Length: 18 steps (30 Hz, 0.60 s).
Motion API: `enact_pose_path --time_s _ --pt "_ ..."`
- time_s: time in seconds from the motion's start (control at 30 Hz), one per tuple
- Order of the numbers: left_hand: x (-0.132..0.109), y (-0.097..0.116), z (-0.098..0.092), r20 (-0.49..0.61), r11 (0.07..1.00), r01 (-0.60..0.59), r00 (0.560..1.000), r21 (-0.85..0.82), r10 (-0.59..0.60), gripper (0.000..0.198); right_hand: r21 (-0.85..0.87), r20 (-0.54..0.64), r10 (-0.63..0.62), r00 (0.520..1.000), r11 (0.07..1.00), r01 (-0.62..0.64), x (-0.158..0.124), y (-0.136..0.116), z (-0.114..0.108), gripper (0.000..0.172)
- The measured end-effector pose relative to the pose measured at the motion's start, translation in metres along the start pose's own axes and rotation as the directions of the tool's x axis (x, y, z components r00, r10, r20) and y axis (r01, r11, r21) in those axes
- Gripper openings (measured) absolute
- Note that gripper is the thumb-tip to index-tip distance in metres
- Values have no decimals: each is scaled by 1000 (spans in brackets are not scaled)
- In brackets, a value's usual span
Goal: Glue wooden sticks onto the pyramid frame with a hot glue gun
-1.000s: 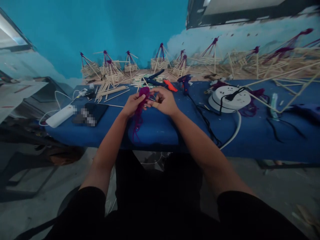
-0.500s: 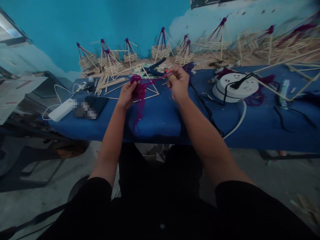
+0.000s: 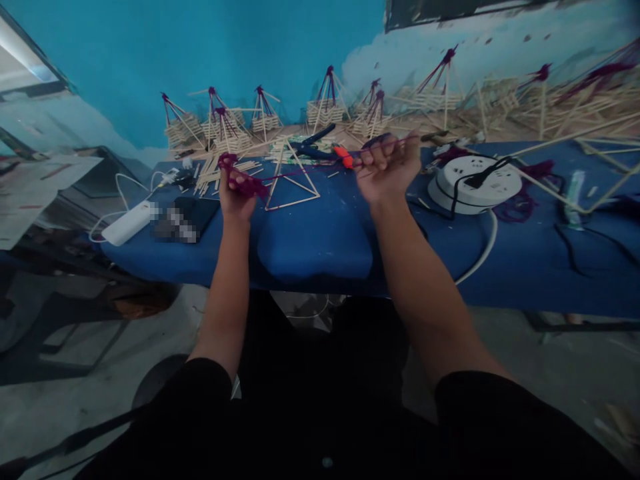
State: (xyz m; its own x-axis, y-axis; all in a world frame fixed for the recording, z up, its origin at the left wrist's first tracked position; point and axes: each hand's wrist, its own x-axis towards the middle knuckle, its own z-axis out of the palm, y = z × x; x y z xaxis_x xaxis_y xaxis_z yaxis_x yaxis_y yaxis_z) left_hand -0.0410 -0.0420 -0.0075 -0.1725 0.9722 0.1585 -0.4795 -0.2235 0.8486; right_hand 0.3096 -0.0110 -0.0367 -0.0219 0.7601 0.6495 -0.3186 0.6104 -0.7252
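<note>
Both hands raised above the blue bench (image 3: 320, 247), apart. Left hand (image 3: 236, 193) has its grip clamped on a bundle of purple yarn (image 3: 240, 179); right hand (image 3: 385, 167), at 3 o'clock from it, has its grip pinched shut on a single strand (image 3: 310, 170) running from the bundle.

Strand stretches between the hands, passing above a stick pyramid frame (image 3: 291, 177) that stands on the bench. Whether it is fully taut: cannot tell.

Beyond the frame, around 12 o'clock: pliers (image 3: 310, 143) and an orange-handled tool (image 3: 344, 157). White power strip reel (image 3: 473, 183) at 3 o'clock of the right hand.

Judgement: keep even tension, the bundle held firm so only one strand feeds, and the line clear of the frame's apex to avoid snagging.
</note>
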Motion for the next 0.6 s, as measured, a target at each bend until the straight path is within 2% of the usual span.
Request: enact_pose_path --time_s 0.03,0.1,0.2,0.3,0.37,0.43,0.47,0.5,0.53,0.57,0.6 --pt "-2 5 1 -81 998 -28 996 -59 23 57 -16 58 -8 998 1000 9 -3 -8 5 78" --pt "-6 12 3 -196 980 -111 978 -163 78 56 -59 94 11 996 998 -6 -10 -25 16 86" --pt "-9 17 2 -199 963 -177 970 -202 137 55 -96 106 43 994 995 -32 -20 -49 26 86" --pt "-14 22 0 -191 939 -198 970 -282 148 59 -71 99 74 992 995 -67 -26 -60 25 80" --pt "-17 25 1 -199 926 -189 972 -326 128 60 56 120 66 991 996 -73 -26 -58 18 80" --pt "-20 28 2 -214 934 -166 972 -316 100 60 319 219 -11 976 946 -61 -24 -54 7 72" --pt "-21 29 2 -224 939 -159 970 -306 91 61 492 277 -73 958 867 -76 -25 -52 1 63" --pt "-22 30 1 -226 940 -156 970 -304 88 62 657 324 -117 939 742 -134 -26 -51 -4 54" --pt "-22 30 0 -220 936 -161 971 -312 94 65 793 346 -125 930 568 -219 -28 -53 -7 47" --pt "-21 30 -2 -203 931 -168 973 -325 105 67 890 344 -94 934 350 -293 -32 -57 -9 43" --pt "-21 30 -5 -181 927 -174 976 -333 118 69 938 329 5 944 112 -327 -37 -63 -8 38"
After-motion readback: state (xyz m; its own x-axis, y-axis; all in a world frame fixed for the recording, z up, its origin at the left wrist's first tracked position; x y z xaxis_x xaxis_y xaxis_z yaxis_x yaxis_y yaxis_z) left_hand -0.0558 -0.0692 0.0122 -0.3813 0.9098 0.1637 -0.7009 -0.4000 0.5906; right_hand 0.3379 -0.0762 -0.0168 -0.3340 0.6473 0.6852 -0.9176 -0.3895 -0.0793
